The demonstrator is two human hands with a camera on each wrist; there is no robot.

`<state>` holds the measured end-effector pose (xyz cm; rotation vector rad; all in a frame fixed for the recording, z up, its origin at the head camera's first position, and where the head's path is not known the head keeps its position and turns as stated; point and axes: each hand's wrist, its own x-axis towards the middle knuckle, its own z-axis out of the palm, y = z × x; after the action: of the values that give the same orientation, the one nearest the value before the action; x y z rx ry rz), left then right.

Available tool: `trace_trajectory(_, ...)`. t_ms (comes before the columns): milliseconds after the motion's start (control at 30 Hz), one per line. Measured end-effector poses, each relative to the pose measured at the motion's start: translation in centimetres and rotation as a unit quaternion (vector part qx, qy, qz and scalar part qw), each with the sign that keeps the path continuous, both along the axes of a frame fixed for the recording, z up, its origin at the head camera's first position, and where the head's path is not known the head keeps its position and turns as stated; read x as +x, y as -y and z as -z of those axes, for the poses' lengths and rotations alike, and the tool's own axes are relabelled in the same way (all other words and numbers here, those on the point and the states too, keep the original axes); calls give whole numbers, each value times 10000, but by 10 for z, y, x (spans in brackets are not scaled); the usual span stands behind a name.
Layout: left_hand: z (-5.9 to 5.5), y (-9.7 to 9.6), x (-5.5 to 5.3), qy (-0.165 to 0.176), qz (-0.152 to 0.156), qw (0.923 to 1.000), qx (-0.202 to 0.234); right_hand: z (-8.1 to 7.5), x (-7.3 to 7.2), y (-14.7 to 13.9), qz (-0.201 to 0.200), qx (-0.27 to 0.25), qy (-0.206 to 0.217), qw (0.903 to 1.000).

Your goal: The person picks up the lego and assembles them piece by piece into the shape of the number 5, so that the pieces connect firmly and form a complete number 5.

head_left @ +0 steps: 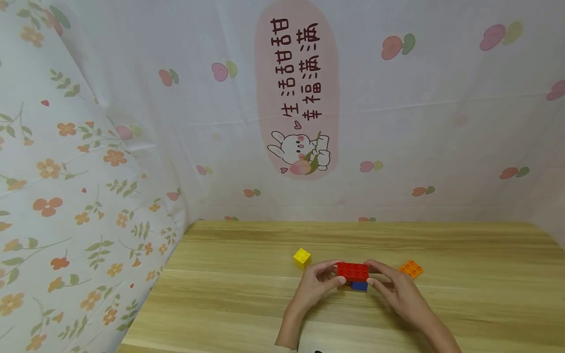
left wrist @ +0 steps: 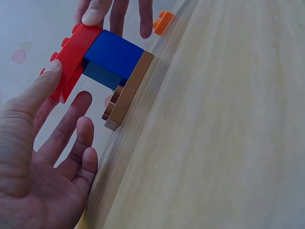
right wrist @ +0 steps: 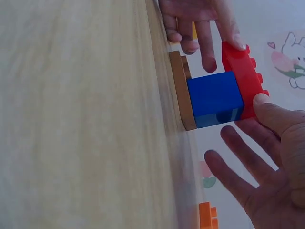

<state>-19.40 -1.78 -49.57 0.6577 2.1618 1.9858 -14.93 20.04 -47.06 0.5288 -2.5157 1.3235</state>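
A red eight-stud brick [head_left: 352, 271] is pinched at its left end by my left hand [head_left: 314, 286] and at its right end by my right hand [head_left: 398, 289]. Thumbs press its near side; fingers reach behind it. Under the red brick's right part stands a blue block [right wrist: 215, 99], right against its underside in both wrist views. The blue block sits on one end of a thin brown brick [left wrist: 129, 90], whose bare studs show at the other end. That brown brick lies flat on the table. Several lower fingers of both hands spread loosely beside the stack.
Left of the stack, behind my left hand, a yellow brick [head_left: 302, 257] stands on the wooden table [head_left: 229, 284]. A flat orange brick [head_left: 412, 268] lies to the right, partly behind my right hand. Patterned cloth [head_left: 212, 122] hangs beyond the table's back edge and at the left.
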Motion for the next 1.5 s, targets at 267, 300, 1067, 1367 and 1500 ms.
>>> trace_trajectory(267,0,1,-1,-79,-10,10000,-13,2,0,0,-10,-107,228,9997)
trace_trajectory(300,0,1,-1,-76,-20,10000,-19,3,0,0,-4,-77,190,9998)
trace_trajectory(1067,2,0,0,-102,122,9998,146,8,0,-1,82,-23,233,9997)
trace_trajectory(1367,-4,0,1,105,12,9996,-246,6,0,-2,181,175,180,9995)
trace_trajectory(1500,-9,5,2,143,-79,9986,-513,6,0,-2,178,198,194,9995)
